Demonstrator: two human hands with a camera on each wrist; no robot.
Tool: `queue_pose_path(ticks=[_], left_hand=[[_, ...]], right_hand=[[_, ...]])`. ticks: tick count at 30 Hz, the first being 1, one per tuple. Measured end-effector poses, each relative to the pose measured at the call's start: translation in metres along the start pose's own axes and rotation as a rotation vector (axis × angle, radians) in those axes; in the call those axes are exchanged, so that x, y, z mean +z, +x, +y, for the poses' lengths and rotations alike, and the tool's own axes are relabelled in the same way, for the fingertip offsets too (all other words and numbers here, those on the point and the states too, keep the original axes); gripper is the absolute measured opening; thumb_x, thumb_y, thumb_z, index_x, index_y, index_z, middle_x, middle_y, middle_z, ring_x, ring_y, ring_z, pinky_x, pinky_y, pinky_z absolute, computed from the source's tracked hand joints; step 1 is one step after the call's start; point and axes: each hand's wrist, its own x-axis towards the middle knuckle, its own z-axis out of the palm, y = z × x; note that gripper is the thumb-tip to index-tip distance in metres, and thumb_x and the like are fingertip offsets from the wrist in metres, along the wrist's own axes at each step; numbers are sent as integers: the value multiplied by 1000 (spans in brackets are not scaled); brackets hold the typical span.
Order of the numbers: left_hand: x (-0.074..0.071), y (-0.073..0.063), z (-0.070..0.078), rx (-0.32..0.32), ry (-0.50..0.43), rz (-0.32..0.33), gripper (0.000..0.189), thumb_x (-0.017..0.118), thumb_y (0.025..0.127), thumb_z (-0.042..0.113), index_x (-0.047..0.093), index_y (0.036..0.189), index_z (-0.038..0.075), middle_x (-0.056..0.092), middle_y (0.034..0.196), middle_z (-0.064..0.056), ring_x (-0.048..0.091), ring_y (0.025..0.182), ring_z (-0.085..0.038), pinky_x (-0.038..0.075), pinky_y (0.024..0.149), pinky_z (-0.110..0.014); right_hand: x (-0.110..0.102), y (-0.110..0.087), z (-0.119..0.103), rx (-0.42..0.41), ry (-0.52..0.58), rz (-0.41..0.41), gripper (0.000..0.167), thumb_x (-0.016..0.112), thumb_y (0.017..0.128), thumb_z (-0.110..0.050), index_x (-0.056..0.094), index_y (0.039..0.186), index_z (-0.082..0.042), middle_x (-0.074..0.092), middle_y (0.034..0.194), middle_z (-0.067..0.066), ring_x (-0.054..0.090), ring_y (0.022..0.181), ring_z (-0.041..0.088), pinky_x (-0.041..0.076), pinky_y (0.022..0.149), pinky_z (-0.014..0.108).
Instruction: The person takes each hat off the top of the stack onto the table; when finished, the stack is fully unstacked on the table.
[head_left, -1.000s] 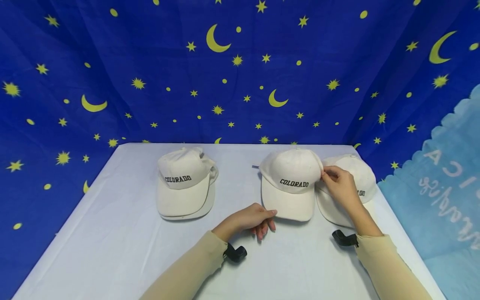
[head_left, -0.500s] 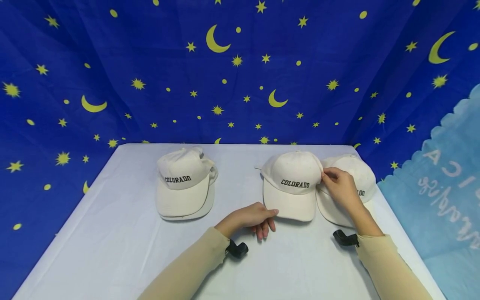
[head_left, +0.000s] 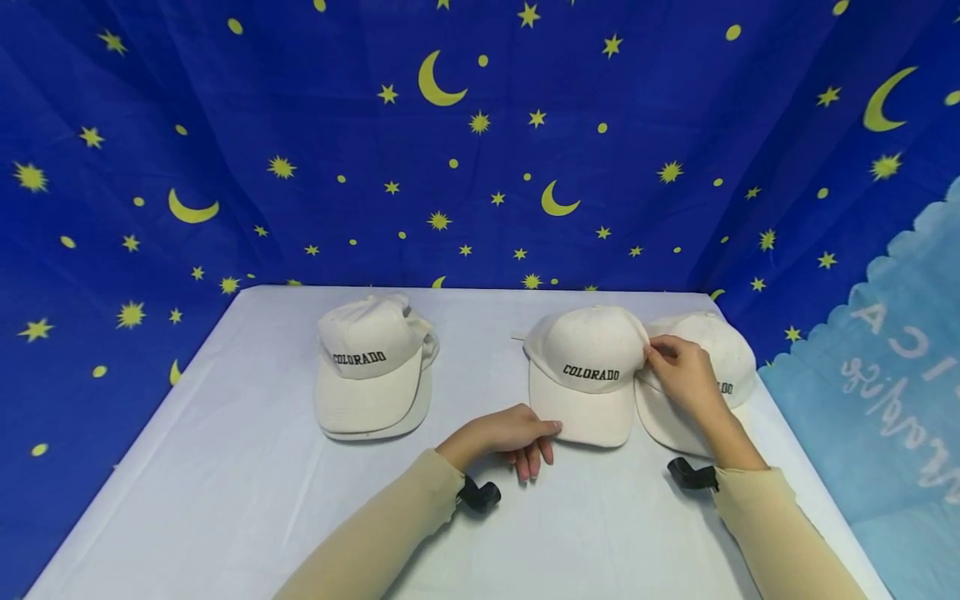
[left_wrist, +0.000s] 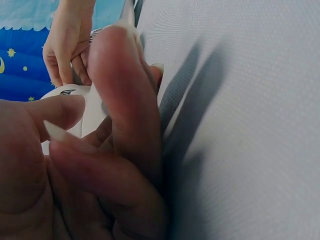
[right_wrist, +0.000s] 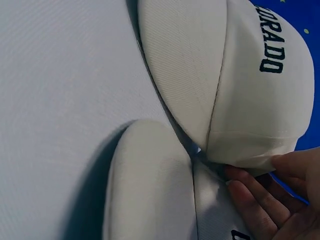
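Note:
A cream baseball cap (head_left: 588, 346) with COLORADO in dark letters sits right of the table's middle, brim facing me. My left hand (head_left: 517, 432) pinches the left front corner of its brim, thumb on top, the other fingers loosely bent below. At the cap's right side, my right hand (head_left: 684, 375) pinches the lower edge of the crown between thumb and fingers, as the right wrist view also shows. Directly beside it lies a matching cap (head_left: 727, 346), partly hidden behind my right hand and forearm. In the right wrist view its brim (right_wrist: 150, 175) lies close to the held cap.
On the left, cream caps (head_left: 367, 333) rest stacked, a second brim showing under the upper one. A white cloth covers the table (head_left: 187, 467). A blue curtain (head_left: 337, 125) with moons and stars hangs behind, and a light-blue cloth (head_left: 892, 400) hangs at the right.
The held cap has shifted slightly to the right and a little toward me. Both hands keep their grip, the left one moving slightly right with the brim.

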Motion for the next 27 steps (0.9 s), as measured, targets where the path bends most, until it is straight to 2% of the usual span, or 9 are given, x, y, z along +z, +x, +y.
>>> queue_pose_path(ticks=[5,10,15,20,27], left_hand=[[0,0,-1,-3,-10,-2,56,45,108,39,75,85,-3,64,55,-7,62,44,-13,34,39,-19],[0,-1,-1,-5,-11,-2,54,46,108,39,74,86,-2,65,56,-7,62,44,-13,34,39,-19],[2,0,1,-5,-11,-4,54,47,108,40,73,88,-2,69,62,-11,63,46,-13,34,39,-20],[5,3,0,12,-13,-13,54,47,108,40,73,87,-2,73,69,-17,64,47,-13,35,39,-21],[11,8,-1,19,-32,-19,52,47,108,40,72,83,1,72,67,-15,65,47,-15,34,39,-22]], right_hand=[[1,1,1,-9,-17,9,23,63,102,-13,72,114,4,74,102,22,74,92,34,55,79,38],[3,2,2,-13,-25,15,22,62,102,-11,72,114,6,74,101,23,73,90,35,56,80,47],[4,3,3,-5,-23,5,24,61,102,-12,70,116,6,73,107,25,72,97,40,54,85,55],[3,4,4,-13,-21,-3,24,62,102,-12,70,118,4,71,113,26,71,100,41,54,86,55],[0,4,1,-4,-44,-9,29,62,101,-13,67,125,2,70,118,26,72,99,41,53,87,57]])
